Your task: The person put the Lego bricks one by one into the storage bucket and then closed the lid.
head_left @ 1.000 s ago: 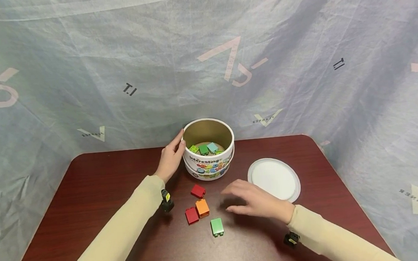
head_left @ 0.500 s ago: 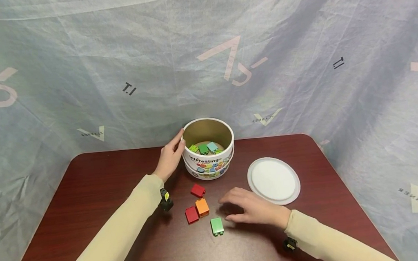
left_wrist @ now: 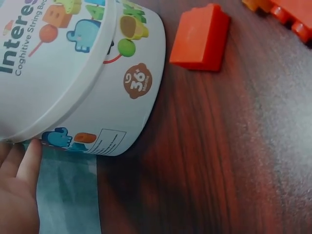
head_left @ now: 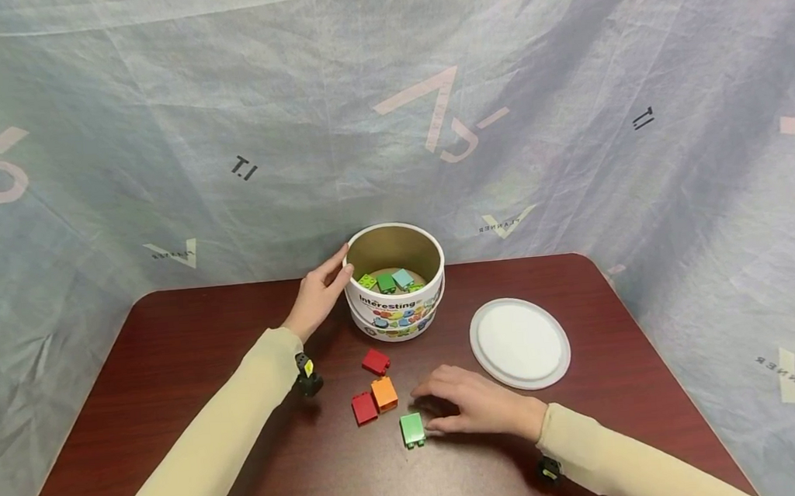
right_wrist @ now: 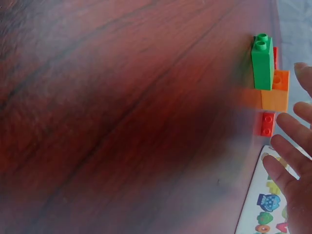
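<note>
At the left side of a white bucket (head_left: 392,318), my left hand (head_left: 313,297) rests its fingers and thumb against the wall near the rim. In the left wrist view the extended fingers (left_wrist: 30,163) touch the bucket's printed side. My right hand (head_left: 476,405) is just right of a green toy brick (head_left: 412,429), fingers spread and holding nothing, thumb tip close by the brick. The right wrist view shows the green brick (right_wrist: 263,63) beyond the fingertips. Left of it lie an orange brick (head_left: 384,393) and a red brick (head_left: 364,409); another red brick (head_left: 376,362) is nearer the bucket.
Several green and blue bricks (head_left: 387,282) lie on the bucket's floor. A round white lid (head_left: 520,343) lies flat to the right. All stand on a dark red-brown table (head_left: 189,358), with a grey fabric sheet (head_left: 332,128) hanging behind and at both sides.
My right hand has moved down and left, closer to the green brick. The left hand keeps its place at the bucket, its wrist shifting slightly left. The bricks and lid have not moved.
</note>
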Demonstrator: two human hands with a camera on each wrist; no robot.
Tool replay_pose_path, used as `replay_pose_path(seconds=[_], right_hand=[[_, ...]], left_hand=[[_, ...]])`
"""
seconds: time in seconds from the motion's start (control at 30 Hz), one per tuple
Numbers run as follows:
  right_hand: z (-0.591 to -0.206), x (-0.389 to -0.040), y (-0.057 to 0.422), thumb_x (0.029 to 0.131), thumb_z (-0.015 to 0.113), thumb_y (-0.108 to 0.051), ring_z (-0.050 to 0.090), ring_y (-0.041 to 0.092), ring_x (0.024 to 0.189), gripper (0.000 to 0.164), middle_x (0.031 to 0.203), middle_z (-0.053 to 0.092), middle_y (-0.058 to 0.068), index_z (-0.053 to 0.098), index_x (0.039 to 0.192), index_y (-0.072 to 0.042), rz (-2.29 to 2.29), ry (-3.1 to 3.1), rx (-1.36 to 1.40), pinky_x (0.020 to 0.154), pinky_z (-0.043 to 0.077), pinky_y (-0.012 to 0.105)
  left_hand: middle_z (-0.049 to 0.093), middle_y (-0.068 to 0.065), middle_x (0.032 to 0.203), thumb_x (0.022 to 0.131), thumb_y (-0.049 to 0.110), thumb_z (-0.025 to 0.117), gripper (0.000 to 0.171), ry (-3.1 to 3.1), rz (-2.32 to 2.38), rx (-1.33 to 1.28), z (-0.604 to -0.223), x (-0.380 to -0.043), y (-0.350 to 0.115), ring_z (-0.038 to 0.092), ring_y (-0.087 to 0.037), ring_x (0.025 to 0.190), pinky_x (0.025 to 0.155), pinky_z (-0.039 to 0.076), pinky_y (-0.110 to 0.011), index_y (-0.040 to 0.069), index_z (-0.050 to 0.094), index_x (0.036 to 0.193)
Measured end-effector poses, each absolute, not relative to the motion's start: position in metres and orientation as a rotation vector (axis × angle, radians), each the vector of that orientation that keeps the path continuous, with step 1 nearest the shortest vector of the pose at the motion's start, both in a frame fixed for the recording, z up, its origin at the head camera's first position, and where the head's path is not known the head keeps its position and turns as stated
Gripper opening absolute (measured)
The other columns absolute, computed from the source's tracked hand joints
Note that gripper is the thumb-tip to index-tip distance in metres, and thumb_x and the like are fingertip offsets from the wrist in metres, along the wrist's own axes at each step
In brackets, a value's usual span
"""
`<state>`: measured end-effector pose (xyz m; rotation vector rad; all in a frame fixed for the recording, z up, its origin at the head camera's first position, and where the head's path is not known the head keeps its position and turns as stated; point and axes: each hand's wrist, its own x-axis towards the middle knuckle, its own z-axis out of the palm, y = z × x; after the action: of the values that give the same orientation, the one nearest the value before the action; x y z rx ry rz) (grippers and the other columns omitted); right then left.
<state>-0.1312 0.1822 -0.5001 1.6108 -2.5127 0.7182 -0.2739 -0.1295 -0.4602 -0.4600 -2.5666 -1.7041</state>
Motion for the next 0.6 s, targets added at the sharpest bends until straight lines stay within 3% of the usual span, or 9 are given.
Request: replay_pose_path(seconds=[0.4,0.6], right_hand=[[-0.5065,-0.1307,0.1793,0.095,0.078,-0.034,0.061,0.010,0.112,0.043,0.119,0.070,-0.001,0.068,0.129,-0.008,0.711,-2.528,1.626,0.099,0.051,0.027],[-0.5087,-0.1297,0.1772,0.094,0.079,-0.035,0.061,0.010,0.111,0.044,0.119,0.069,-0.001,0.069,0.129,-0.010,0.675,-2.531,1.646,0.100,0.051,0.026]], left_hand=[[0.040,0.005,0.164,0.105,0.042,0.062,0.058,-2.591,-1.758,-0.479,-0.4568,-0.2780,-0.1354,0.039,-0.021,0.150,0.120,0.039,-0.046,0.031,0.044,0.159],[0.039,0.000,0.165,0.105,0.038,0.063,0.059,-2.584,-1.826,-0.499,-0.4566,-0.2805,-0.1364,0.051,-0.024,0.142,0.111,0.048,-0.042,0.029,0.044,0.160]])
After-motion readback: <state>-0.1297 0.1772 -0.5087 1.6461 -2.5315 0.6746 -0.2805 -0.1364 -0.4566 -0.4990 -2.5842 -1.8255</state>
